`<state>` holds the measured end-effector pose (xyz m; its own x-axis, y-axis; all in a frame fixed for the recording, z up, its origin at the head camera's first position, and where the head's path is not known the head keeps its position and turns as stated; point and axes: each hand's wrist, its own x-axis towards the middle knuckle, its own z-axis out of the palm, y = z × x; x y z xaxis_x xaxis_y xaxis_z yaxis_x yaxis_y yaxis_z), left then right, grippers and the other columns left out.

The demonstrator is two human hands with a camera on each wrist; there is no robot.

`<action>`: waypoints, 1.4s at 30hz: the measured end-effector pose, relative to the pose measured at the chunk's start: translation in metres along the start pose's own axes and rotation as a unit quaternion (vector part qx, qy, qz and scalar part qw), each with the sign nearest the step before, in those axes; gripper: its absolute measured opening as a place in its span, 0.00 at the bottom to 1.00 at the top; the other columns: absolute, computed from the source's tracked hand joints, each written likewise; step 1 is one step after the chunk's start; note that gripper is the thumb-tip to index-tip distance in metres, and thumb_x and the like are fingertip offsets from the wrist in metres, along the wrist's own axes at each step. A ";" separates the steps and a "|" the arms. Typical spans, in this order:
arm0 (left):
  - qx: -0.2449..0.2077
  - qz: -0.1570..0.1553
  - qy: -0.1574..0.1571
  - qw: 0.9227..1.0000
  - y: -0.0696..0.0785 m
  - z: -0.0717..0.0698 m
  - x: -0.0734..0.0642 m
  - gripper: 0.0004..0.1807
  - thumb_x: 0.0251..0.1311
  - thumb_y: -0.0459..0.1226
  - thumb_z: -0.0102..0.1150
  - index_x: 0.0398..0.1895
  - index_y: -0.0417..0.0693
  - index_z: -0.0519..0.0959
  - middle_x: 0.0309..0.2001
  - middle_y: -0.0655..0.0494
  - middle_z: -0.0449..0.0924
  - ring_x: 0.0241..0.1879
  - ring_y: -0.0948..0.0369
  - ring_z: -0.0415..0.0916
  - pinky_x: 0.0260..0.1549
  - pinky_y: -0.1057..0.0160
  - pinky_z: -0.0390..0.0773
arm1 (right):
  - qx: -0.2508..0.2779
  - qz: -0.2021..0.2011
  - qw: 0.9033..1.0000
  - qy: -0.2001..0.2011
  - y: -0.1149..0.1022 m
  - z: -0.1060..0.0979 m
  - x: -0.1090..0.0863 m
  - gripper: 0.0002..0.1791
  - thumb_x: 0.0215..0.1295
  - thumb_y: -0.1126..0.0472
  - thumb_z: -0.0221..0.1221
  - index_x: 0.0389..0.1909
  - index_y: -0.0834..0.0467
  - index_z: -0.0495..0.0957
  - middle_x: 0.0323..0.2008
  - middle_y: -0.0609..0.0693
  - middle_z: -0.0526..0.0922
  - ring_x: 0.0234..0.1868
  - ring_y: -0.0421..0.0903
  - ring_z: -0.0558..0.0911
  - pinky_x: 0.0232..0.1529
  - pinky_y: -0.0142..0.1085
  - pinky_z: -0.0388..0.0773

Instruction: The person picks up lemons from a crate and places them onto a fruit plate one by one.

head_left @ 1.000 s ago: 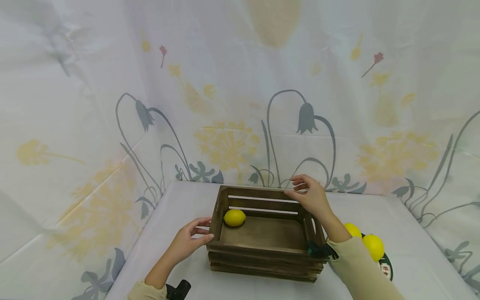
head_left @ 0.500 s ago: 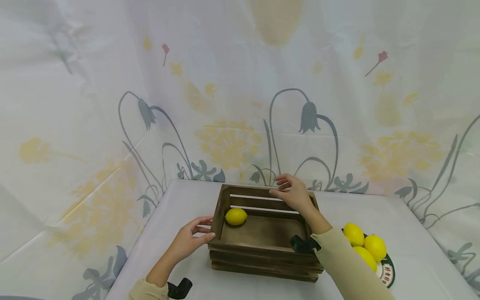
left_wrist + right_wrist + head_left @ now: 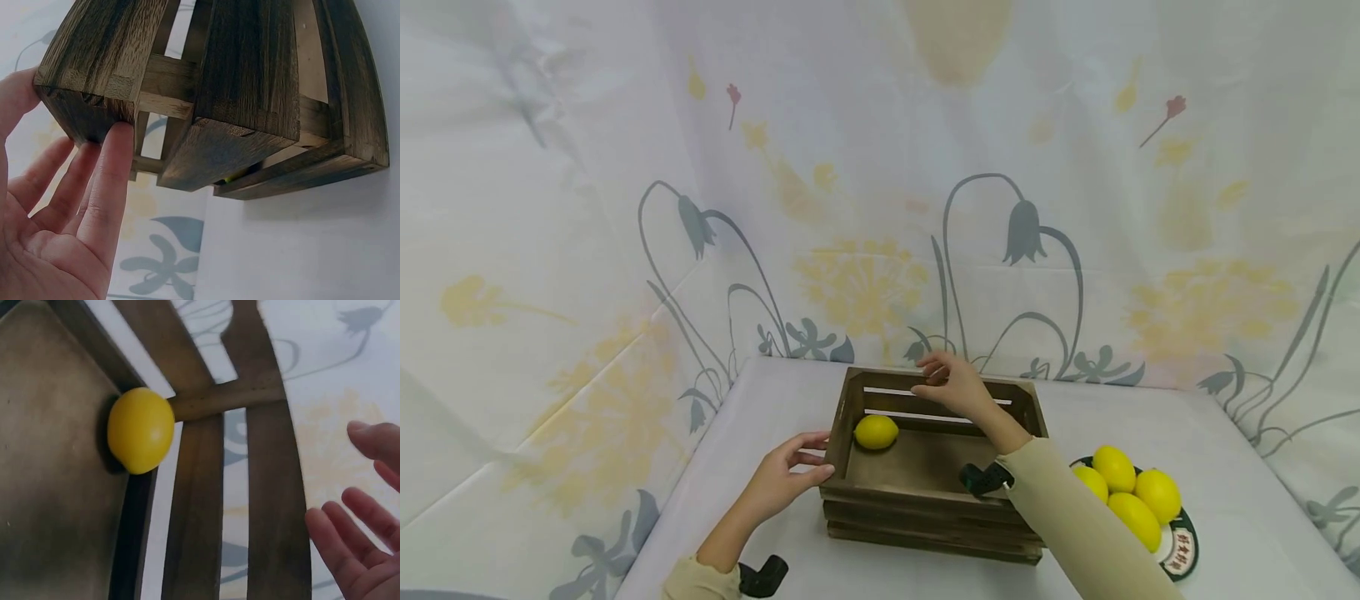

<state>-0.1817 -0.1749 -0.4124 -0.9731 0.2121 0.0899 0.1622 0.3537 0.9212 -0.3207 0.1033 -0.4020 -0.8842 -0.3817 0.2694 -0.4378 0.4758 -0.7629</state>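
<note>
A brown slatted wooden crate (image 3: pixel 925 521) stands on the white table in the head view. My left hand (image 3: pixel 782 475) holds its left side; in the left wrist view the thumb and index finger (image 3: pixel 109 181) meet the top slat near a corner. One yellow lemon (image 3: pixel 876 432) lies inside the crate, toward the back left. Over the crate's back rim hovers my right hand (image 3: pixel 957 386), fingers loosely bent around nothing. The right wrist view has that lemon (image 3: pixel 141 430) against the slatted wall, with the right fingers (image 3: pixel 334 540) apart from it.
A round plate (image 3: pixel 1183 542) with a dark green patterned rim stands right of the crate, bearing several lemons (image 3: pixel 1135 521). A flower-printed white curtain (image 3: pixel 880 208) rises behind the table. Dark wrist cameras sit on both wrists.
My right hand has moved left along the crate's back rim, toward above the lemon. Its arm uncovers more of the plate of lemons. My left hand stays at the crate's left side.
</note>
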 end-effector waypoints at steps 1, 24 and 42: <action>0.000 0.001 -0.001 1.000 -0.001 0.000 0.000 0.26 0.57 0.33 0.62 0.59 0.36 0.70 0.51 0.40 0.74 0.47 0.47 0.74 0.37 0.64 0.76 | -0.001 -0.003 1.000 -0.007 0.000 0.002 0.002 0.21 0.53 0.61 0.68 0.48 0.58 0.76 0.43 0.60 0.78 0.41 0.52 0.78 0.40 0.46 0.76; -0.006 0.002 -0.002 1.000 -0.040 0.001 0.013 0.27 0.57 0.35 0.63 0.60 0.40 0.70 0.53 0.42 0.73 0.47 0.49 0.75 0.36 0.63 0.77 | -0.046 -0.072 0.958 -0.272 0.023 0.051 0.030 0.21 0.54 0.71 0.64 0.50 0.66 0.74 0.48 0.62 0.77 0.46 0.57 0.76 0.50 0.50 0.72; 0.007 0.001 -0.003 1.000 -0.003 -0.002 0.003 0.26 0.57 0.33 0.62 0.59 0.36 0.70 0.52 0.41 0.74 0.47 0.48 0.75 0.38 0.63 0.77 | -0.158 -0.041 0.918 -0.361 0.023 0.065 0.031 0.32 0.49 0.70 0.67 0.59 0.62 0.72 0.49 0.57 0.71 0.49 0.53 0.72 0.52 0.44 0.69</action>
<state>-0.1850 -0.1772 -0.4142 -0.9719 0.2179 0.0892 0.1660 0.3654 0.9160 -0.3475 0.0504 -0.4492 -0.5580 -0.7979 -0.2281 -0.6239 0.5846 -0.5186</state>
